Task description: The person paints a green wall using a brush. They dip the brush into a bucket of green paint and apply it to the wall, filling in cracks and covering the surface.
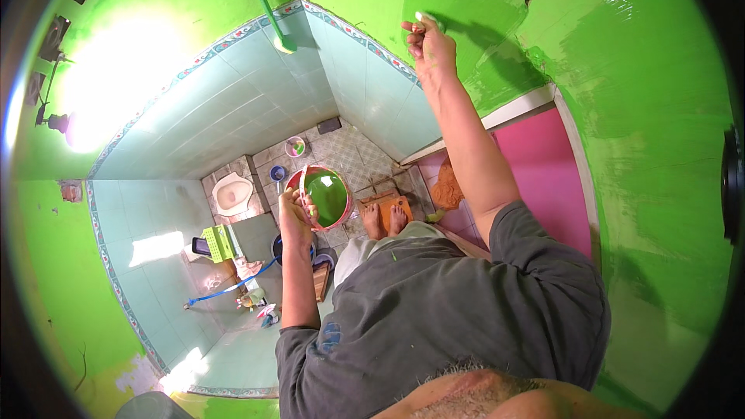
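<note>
We find no readable lettering or numbers here. Nearer the body than the left hand [296, 216], a blue print [330, 337] marks the dark grey T-shirt [458, 302], too unclear for us to decipher. Left of that hand's forearm, coloured markings on a small packet [268, 315] likewise defeat us.

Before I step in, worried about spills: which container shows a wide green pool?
The red-rimmed bucket by the left hand; the small white tub and blue dipper show no such pool.
</note>
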{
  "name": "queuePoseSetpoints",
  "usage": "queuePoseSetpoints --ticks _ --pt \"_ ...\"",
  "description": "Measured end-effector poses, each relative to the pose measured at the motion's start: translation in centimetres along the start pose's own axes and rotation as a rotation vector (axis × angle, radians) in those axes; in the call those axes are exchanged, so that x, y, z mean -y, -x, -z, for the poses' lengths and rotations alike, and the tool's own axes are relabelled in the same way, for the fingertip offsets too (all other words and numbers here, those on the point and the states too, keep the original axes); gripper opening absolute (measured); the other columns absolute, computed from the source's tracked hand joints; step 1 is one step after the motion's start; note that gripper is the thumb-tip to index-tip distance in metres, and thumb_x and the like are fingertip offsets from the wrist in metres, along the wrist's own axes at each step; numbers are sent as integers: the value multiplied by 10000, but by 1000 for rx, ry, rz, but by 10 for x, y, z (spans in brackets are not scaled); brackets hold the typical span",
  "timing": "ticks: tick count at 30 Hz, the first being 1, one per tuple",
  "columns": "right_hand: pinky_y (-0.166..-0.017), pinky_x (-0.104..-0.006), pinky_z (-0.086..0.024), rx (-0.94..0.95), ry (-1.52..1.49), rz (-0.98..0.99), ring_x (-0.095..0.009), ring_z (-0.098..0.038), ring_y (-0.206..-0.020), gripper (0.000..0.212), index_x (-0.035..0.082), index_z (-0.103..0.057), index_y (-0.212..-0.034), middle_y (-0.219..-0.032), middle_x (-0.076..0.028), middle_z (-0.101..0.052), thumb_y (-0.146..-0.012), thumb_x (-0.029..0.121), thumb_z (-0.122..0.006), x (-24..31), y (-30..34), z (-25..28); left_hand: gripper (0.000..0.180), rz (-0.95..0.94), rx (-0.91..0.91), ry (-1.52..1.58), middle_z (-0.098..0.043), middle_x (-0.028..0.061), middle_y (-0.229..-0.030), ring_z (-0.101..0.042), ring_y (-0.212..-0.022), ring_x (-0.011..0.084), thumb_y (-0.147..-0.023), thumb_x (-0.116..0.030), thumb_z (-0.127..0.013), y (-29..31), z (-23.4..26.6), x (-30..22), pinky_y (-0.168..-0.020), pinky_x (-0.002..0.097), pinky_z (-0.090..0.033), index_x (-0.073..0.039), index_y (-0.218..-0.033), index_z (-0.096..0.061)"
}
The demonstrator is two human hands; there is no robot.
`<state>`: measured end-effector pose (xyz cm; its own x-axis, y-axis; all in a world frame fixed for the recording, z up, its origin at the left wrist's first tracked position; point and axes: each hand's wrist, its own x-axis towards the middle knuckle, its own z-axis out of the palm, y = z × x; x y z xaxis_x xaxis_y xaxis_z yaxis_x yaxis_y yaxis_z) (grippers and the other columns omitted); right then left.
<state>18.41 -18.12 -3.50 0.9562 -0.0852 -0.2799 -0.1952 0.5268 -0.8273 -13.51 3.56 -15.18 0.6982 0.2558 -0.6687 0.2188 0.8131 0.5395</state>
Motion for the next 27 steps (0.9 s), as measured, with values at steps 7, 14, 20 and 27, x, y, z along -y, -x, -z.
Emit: queuePoseSetpoints --ticks 7,14,20,27 --pt "-397 -248 -309 111 58 -128 -111 -479 -460 293 35 -536 -657 -775 -171 -660 -928 143 -512 -55 31 15 254 -8 -39 -4 -540 22 -723 -479 -546 114 -941 -326 -465 -2 -3 1 -488 229 -406 -74 -951 -500" --pt "-392 -201 -309 -5 81 -282 -71 -441 -480 198 14 -542 -739 -857 -169 -661 -921 88 -529 -72 -41 73 267 -19 19 -28 -544 23 -734 -491 -551 118 -945 -342 -469 -1 -3 -2 -484 236 -407 -76 -950 -497" --pt "-420 -207 -325 236 85 -45 -83 -450 -486 289 45 -542 -687 -848 -169 -653 -945 175 -560 2 26 10 266 -10 -38 -3 -555 23 -732 -491 -548 117 -948 -340 -468 2 -5 2 -476 236 -407 -76 -947 -500" --pt "-427 -230 -327 165 93 -310 -101 -467 -508 231 24 -545 -744 -849 -172 -651 -935 152 -521 -96 -11 31 242 3 -12 12 -557 24 -737 -499 -573 117 -946 -321 -468 2 2 5 -498 236 -428 -82 -949 -502"
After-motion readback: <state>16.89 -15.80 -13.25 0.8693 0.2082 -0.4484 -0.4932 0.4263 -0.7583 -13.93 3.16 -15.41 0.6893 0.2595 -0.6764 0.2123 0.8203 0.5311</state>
